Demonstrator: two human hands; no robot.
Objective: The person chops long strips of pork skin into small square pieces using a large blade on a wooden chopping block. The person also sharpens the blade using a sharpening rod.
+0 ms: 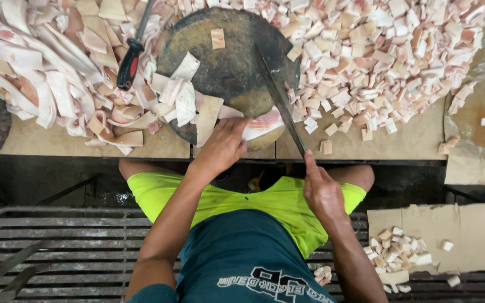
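Pork skin strip lies at the near edge of the round dark chopping block, and your left hand presses down on it with the fingers laid flat and close together. Your right hand is closed around the handle of a long knife, whose blade slants across the block's right side, just beside the strip. Uncut strips are heaped on the left of the table, with a black-and-red sharpening steel lying on them. Cut squares are piled on the right. More squares rest on cardboard near your right knee.
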